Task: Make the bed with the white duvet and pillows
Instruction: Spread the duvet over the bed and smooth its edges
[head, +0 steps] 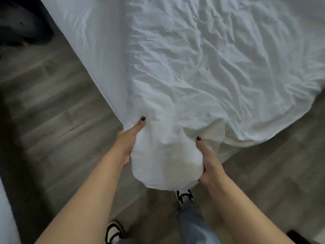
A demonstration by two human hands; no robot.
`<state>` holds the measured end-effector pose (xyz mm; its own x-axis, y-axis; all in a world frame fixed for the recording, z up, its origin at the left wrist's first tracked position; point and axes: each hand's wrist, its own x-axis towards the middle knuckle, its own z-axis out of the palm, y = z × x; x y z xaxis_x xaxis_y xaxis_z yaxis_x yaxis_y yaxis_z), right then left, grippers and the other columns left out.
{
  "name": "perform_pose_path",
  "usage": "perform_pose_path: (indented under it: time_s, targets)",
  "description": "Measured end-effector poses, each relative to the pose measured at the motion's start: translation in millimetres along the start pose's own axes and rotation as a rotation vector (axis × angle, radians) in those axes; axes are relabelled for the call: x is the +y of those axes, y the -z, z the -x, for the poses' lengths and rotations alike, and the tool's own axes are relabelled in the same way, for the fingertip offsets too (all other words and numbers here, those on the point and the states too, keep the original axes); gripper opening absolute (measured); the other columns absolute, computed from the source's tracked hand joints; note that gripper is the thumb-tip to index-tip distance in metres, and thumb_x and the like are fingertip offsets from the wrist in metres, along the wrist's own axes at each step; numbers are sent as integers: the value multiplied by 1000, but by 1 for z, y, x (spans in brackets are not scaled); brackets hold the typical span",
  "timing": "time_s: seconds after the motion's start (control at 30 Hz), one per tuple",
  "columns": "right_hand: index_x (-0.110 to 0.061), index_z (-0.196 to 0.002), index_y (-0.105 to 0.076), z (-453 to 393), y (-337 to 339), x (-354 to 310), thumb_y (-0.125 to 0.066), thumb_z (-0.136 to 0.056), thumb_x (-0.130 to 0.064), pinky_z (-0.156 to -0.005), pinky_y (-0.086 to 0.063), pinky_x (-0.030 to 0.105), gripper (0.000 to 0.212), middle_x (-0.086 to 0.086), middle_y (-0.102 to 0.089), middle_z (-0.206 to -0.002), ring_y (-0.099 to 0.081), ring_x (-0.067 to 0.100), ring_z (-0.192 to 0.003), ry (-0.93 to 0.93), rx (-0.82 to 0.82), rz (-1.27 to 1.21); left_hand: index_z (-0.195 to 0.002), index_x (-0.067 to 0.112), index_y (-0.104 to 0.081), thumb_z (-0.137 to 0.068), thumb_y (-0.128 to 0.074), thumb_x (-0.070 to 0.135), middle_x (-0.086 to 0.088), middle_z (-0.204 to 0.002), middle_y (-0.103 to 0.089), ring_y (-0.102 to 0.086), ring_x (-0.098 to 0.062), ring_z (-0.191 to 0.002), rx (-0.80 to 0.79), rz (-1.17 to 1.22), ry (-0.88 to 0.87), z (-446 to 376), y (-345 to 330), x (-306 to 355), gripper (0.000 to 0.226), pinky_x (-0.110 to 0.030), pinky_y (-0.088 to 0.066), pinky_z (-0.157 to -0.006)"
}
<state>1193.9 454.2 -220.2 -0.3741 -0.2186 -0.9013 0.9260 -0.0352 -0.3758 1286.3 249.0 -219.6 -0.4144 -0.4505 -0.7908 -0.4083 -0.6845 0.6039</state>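
Left hand (pixel 125 147) and right hand (pixel 208 162) both grip the bunched corner of the crumpled white fabric duvet (pixel 202 67), held clear of the grey wood-plank floor (pixel 52 106), apparently for pulling it straight.

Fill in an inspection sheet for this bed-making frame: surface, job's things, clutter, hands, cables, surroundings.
Surface: bed draped in smooth white sheet.
Job's things: wrinkled white fabric duvet spread over the bed, one corner bunched and pulled off the edge; pillows not seen.
Clutter: nothing seen.
Hands: left hand and right hand each grip the bunched corner, thumbs on top.
Cables: nothing seen.
Surroundings: grey wood-plank floor; dark blurred object at upper left; black-and-white sneakers below.
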Motion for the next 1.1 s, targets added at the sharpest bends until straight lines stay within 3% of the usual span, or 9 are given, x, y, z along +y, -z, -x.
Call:
perform_pose_path:
  time_s: [0.17,0.33,0.47,0.6,0.7,0.87,0.93,1.0,1.1]
  targets:
    - [-11,-111,-70,15,0,47,-79,-78,-32,-86,-55,56,40,10,-74,-103,-70,33,-94,147,224,-68,-91,21,-69,-78,-78,46,0,-92,-76,-72,-18,-85,19,-167,-97,8,32,-7,29,-40,-58,-85]
    - [-9,-114,-67,48,-36,83,-84,-74,-27,-79,-58,41,47,4,-73,-106,-70,25,-91,345,337,-200,-87,19,-67,-83,-76,41,4,-90,-74,-71,-13,-82,-57,-178,-193,32,74,18,24,-37,-57,-85]
    - [-7,-110,-68,71,-80,127,-86,-71,-27,-88,-56,44,48,3,-73,-102,-70,24,-91,334,356,-184,-86,20,-66,-83,-75,41,8,-86,-73,-71,-12,-84,-34,-183,-237,50,135,36,23,-35,-56,-85]
    - [-5,-103,-68,91,-95,157,-85,-73,-21,-87,-56,42,38,6,-72,-102,-69,24,-90,338,424,-194,-93,19,-65,-85,-73,43,8,-93,-70,-68,-10,-85,-24,-166,-190,69,175,23,26,-28,-53,-76]
    - [-3,-104,-67,101,-83,172,-85,-73,-19,-85,-56,40,39,7,-72,-102,-69,24,-90,325,465,-192,-91,19,-65,-87,-70,46,6,-92,-70,-68,-13,-83,-40,-191,-134,83,184,2,28,-32,-53,-78]
    - [-10,-89,-67,118,-53,188,-86,-72,-19,-59,-53,26,27,2,-71,-91,-68,16,-77,351,512,-174,-99,22,-66,-86,-69,46,1,-102,-73,-69,-20,-91,-38,-167,-89,102,190,-48,27,-42,-56,-87]
    - [-11,-93,-67,123,-38,196,-87,-71,-22,-65,-55,28,31,1,-71,-91,-68,17,-80,371,542,-156,-104,21,-66,-86,-69,47,0,-102,-72,-69,-22,-93,-31,-163,-60,112,190,-66,32,-44,-55,-90]
    - [-11,-96,-68,126,-23,203,-88,-69,-28,-75,-56,32,37,0,-71,-92,-68,18,-82,399,611,-131,-95,24,-64,-85,-69,47,1,-98,-71,-68,-22,-90,-15,-162,-18,123,188,-86,26,-44,-55,-89]
    - [-12,-90,-67,127,3,212,-86,-71,-32,-68,-49,24,33,-5,-67,-83,-62,9,-72,469,804,-93,-88,23,-64,-78,-71,56,-1,-95,-72,-69,-26,-90,24,-200,55,136,182,-121,35,-48,-55,-89]
